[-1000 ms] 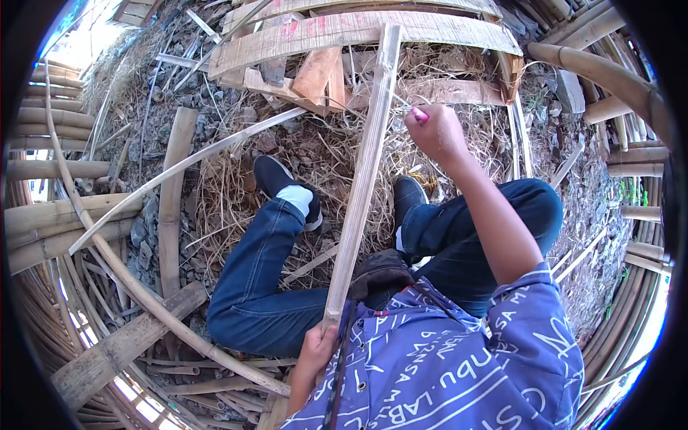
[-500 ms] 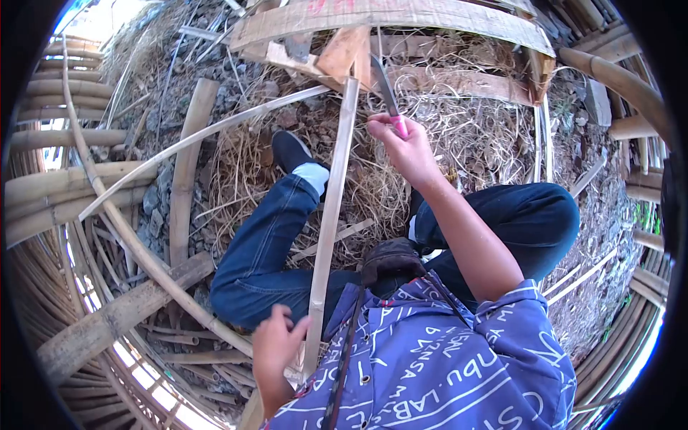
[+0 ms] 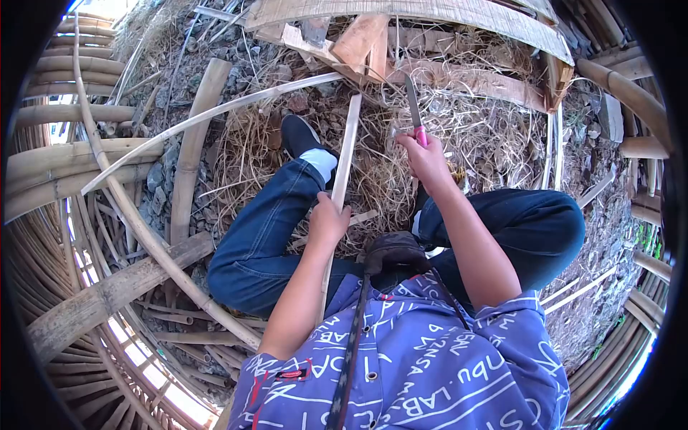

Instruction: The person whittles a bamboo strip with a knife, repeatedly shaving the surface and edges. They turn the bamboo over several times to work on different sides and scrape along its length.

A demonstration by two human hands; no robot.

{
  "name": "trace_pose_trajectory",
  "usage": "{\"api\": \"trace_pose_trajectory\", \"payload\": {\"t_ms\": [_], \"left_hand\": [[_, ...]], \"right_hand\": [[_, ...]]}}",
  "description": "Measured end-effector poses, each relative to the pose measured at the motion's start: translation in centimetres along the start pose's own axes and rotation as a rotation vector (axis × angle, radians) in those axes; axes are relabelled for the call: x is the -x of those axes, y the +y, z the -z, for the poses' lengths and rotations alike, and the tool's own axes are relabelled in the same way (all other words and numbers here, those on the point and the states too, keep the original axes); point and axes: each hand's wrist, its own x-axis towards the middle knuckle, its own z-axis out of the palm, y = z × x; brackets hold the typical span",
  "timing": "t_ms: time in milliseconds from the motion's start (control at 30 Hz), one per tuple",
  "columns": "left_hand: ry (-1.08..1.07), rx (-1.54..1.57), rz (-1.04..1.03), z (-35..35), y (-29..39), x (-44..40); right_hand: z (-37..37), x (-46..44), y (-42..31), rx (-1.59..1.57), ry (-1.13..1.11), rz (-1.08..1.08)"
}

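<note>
My left hand (image 3: 329, 223) is closed around a pale bamboo strip (image 3: 347, 150), which slants up from my lap between my legs. The strip's far end lies just short of the wooden bench (image 3: 408, 16). In my right hand (image 3: 428, 159) is a knife (image 3: 413, 104) with a pink handle, its blade pointing up and away from me. The knife is to the right of the strip and apart from it. My right fingers are wrapped round the handle.
Shavings (image 3: 387, 172) cover the ground around my feet. A long thin strip (image 3: 215, 107) curves across on the left, over a thick bamboo piece (image 3: 192, 154). Stacked bamboo poles (image 3: 79, 168) line the left side, and more poles (image 3: 623, 93) stand at the right.
My left hand has moved up and forward along the strip and closed on it. The knife has shifted slightly right and toward me, still in my right hand. The strip's far end sits lower.
</note>
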Motion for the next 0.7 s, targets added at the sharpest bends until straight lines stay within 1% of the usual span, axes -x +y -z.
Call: {"api": "trace_pose_trajectory", "payload": {"t_ms": [33,100,133,167,200,233,300,333,400,433,467,500,567,600,633,700], "left_hand": [[-0.005,-0.003,0.004,0.1,-0.1,0.4],[0.040,0.091,0.006,0.3,-0.1,0.9],[0.041,0.092,0.012,0.9,0.1,1.8],[0.043,0.178,0.033,2.0,0.7,3.0],[0.045,0.263,0.052,3.1,1.1,4.3],[0.046,0.257,0.055,4.0,1.3,5.6],[0.044,0.385,-0.039,5.6,1.6,8.1],[0.043,0.383,-0.042,6.0,1.6,9.2],[0.069,0.603,-0.172,6.5,1.8,10.7],[0.069,0.606,-0.179,6.7,2.1,11.0],[0.048,0.645,-0.183,6.8,2.6,11.1],[0.030,0.685,-0.190,7.1,3.2,11.2],[0.021,0.698,-0.222,7.5,5.2,10.5],[0.012,0.718,-0.185,7.9,6.3,10.1],[0.001,0.738,-0.151,8.2,7.5,9.7],[-0.015,0.861,-0.132,7.9,9.5,8.4]], "right_hand": [[-0.1,0.1,-0.2,-0.026,-0.010,-0.028],[-0.2,0.8,-0.8,-0.028,-0.014,-0.044],[-0.4,1.3,-1.4,0.021,-0.027,-0.006],[-0.6,1.9,-2.2,0.068,-0.040,0.035],[-0.8,2.8,-3.3,0.085,-0.048,0.047],[-0.8,3.6,-4.1,0.080,-0.050,0.044],[-0.3,5.1,-5.0,0.123,-0.097,0.181],[0.1,5.6,-5.1,0.124,-0.110,0.207],[0.9,6.8,-5.7,0.112,-0.099,0.206],[1.3,7.5,-6.1,0.103,-0.093,0.201],[1.8,8.2,-6.7,0.112,-0.094,0.148],[2.1,8.7,-7.0,0.115,-0.094,0.160],[2.7,9.6,-7.6,0.026,-0.116,0.242],[3.0,10.0,-8.0,0.097,-0.104,0.332],[3.4,10.0,-8.3,0.102,-0.098,0.349],[4.3,9.9,-8.6,0.204,-0.129,0.532]]}}
